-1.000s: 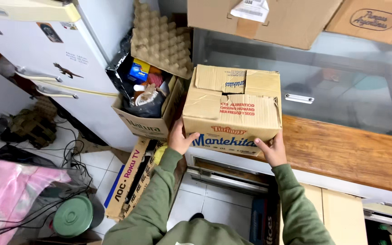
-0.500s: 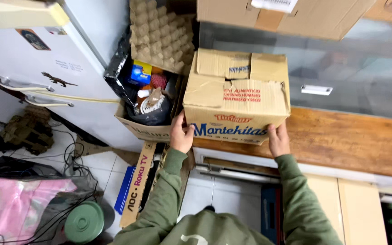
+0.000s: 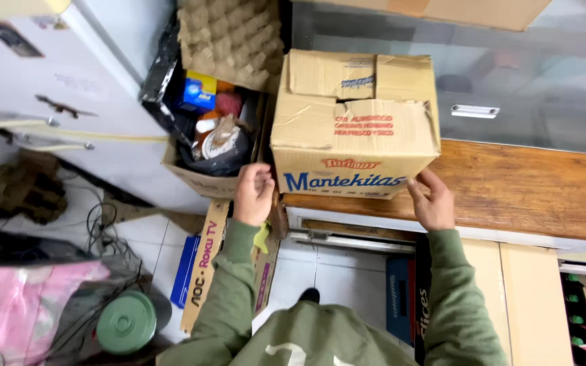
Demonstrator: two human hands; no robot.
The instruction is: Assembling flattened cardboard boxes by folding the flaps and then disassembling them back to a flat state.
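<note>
Here, a closed tan cardboard box with creased flaps (image 3: 355, 122) is set on the brown wooden worktop (image 3: 530, 186), its front edge at the worktop's lip. The left hand (image 3: 254, 194) is held in a loosely curled grip just beside the box's lower left corner; contact cannot be told. The right hand (image 3: 433, 201) is laid with fingers spread against the lower right corner. Left of the left grip, an open cardboard carton of groceries (image 3: 205, 146) is stood, a grey egg tray (image 3: 232, 37) above it.
</note>
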